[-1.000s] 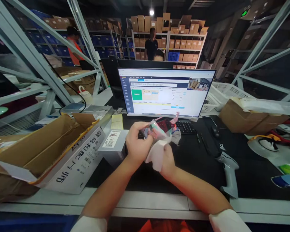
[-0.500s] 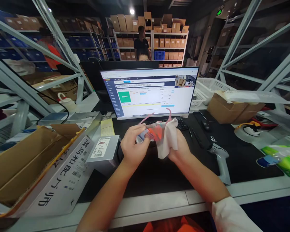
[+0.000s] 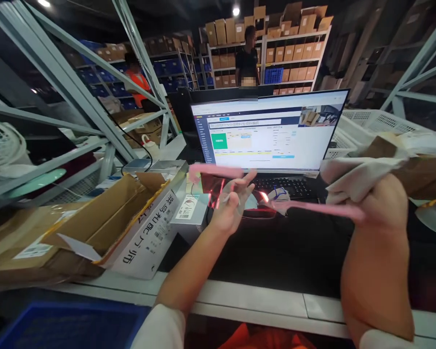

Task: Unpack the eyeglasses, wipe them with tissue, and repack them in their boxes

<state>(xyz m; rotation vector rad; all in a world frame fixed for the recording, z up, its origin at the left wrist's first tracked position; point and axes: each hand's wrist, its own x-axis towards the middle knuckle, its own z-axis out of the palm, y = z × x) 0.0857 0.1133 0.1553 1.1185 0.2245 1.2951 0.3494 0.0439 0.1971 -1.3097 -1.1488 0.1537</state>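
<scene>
Pink-armed glasses (image 3: pixel 319 209), blurred by motion, stretch in front of the monitor, with reddish glints about their lens area. My left hand (image 3: pixel 229 208) is closed on them near the lenses, some fingers raised. A clear plastic piece (image 3: pixel 279 196) with a blue mark shows beside the glasses. My right hand (image 3: pixel 385 203), raised at the right, grips a crumpled pale cloth (image 3: pixel 356 182). One pink arm of the glasses reaches to this hand; whether the fingers touch it I cannot tell. Left of my left hand sits a grey labelled box (image 3: pixel 189 215).
An open cardboard box (image 3: pixel 109 218) stands at the left, a blue crate (image 3: pixel 72 325) below it. Behind my hands are the monitor (image 3: pixel 261 140) and keyboard (image 3: pixel 294 186). White baskets (image 3: pixel 381 121) stand at the right. Two people are near the shelves behind.
My hands have moved apart; the right hand has carried the cloth up and right, away from the lenses. The glasses' arms are now spread wide to view. The camera view has turned left.
</scene>
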